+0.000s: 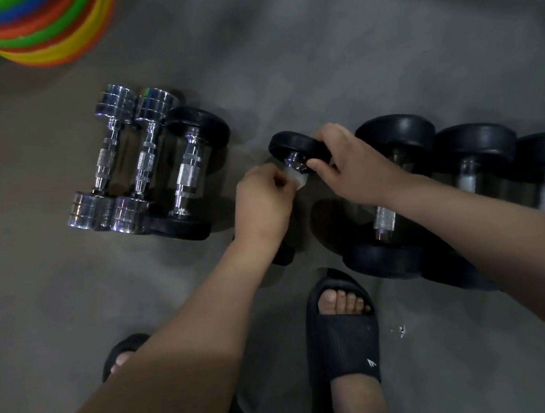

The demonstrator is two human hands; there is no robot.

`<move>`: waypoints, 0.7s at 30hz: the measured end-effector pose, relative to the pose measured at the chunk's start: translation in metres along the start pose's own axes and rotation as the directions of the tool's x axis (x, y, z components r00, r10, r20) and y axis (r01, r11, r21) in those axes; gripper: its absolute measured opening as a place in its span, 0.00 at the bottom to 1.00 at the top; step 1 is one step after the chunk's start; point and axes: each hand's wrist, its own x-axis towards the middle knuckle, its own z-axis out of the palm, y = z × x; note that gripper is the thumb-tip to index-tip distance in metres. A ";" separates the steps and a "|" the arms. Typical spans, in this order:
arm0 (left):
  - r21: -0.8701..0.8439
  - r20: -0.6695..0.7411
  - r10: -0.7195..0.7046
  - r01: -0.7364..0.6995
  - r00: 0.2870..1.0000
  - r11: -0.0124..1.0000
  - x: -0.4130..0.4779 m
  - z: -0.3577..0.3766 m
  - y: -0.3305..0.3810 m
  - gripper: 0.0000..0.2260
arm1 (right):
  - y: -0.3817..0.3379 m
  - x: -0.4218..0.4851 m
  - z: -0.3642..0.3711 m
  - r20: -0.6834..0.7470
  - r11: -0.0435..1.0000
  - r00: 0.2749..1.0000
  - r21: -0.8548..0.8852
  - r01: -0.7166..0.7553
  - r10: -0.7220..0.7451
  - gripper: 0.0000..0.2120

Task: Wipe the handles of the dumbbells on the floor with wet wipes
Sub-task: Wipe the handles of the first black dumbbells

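On the grey floor [319,58], a small black dumbbell [292,145] lies between the two hands. The right hand [348,162] grips its far head, fingers curled round the rim. The left hand [264,203] pinches a white wet wipe [296,178] against the handle, and its wrist hides most of the near head. To the left lie two chrome dumbbells [110,159] touching a black-headed dumbbell [188,170]. Larger black dumbbells [388,133] lie to the right, partly behind the right forearm. Coloured discs [42,29] are stacked in the far left corner, and a black slipper [341,330] stands near.
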 end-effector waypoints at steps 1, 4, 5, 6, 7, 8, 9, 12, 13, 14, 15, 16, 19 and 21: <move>-0.033 -0.014 -0.036 0.036 0.999 0.999 0.004 0.003 0.007 0.07 | -0.001 0.000 0.000 0.001 1.000 1.000 0.001 -0.010 0.010 0.10; -0.104 -0.017 -0.134 0.131 0.991 0.986 0.015 0.007 0.017 0.07 | -0.002 -0.002 -0.001 -0.005 1.000 1.000 0.011 -0.015 0.016 0.09; -0.095 0.021 -0.134 0.135 0.991 0.986 0.017 0.005 0.017 0.08 | -0.003 -0.002 -0.001 -0.009 1.000 1.000 0.019 -0.021 0.021 0.09; -0.069 0.065 -0.119 0.124 0.991 0.990 0.016 0.001 0.015 0.09 | -0.002 -0.003 -0.001 -0.012 0.999 1.000 0.025 -0.028 0.028 0.09; -0.028 0.111 -0.101 0.105 0.989 0.994 0.014 -0.003 0.010 0.10 | -0.002 -0.005 -0.001 -0.012 0.999 0.999 0.031 -0.037 0.038 0.09; 0.021 0.149 -0.083 0.081 0.985 0.996 0.010 -0.009 0.003 0.11 | -0.002 -0.006 0.000 -0.009 0.998 0.999 0.039 -0.049 0.049 0.09; 0.071 0.184 -0.071 0.059 0.980 0.996 0.006 -0.014 -0.005 0.14 | -0.002 -0.007 0.000 -0.008 0.997 0.998 0.047 -0.058 0.059 0.10; 0.158 0.286 -0.089 0.044 0.954 0.986 -0.005 -0.025 -0.014 0.20 | -0.002 -0.010 -0.003 0.004 0.995 0.996 0.050 -0.089 0.089 0.10; 0.166 0.313 -0.100 0.049 0.944 0.985 -0.005 -0.023 -0.012 0.19 | -0.002 -0.010 -0.005 0.008 0.994 0.994 0.039 -0.105 0.105 0.10; 0.171 0.326 -0.116 0.062 0.938 0.983 -0.002 -0.022 -0.009 0.18 | -0.003 -0.008 -0.006 0.008 0.993 0.993 0.026 -0.119 0.119 0.11; 0.161 0.333 -0.133 0.083 0.933 0.983 0.001 -0.019 -0.007 0.16 | -0.003 -0.006 -0.007 0.006 0.991 0.992 0.015 -0.129 0.129 0.11; 0.123 0.339 -0.165 0.131 0.926 0.984 0.006 -0.015 -0.006 0.15 | -0.003 -0.004 -0.008 0.004 0.991 0.991 0.009 -0.134 0.134 0.12; 0.000 0.348 -0.229 0.244 0.909 0.970 0.012 -0.009 -0.004 0.14 | -0.002 -0.004 -0.009 -0.013 0.992 0.992 0.009 -0.122 0.122 0.11; 0.074 0.333 -0.215 0.202 0.918 0.977 0.007 -0.012 -0.005 0.13 | -0.001 -0.007 -0.004 -0.010 0.991 0.994 0.072 -0.110 0.111 0.11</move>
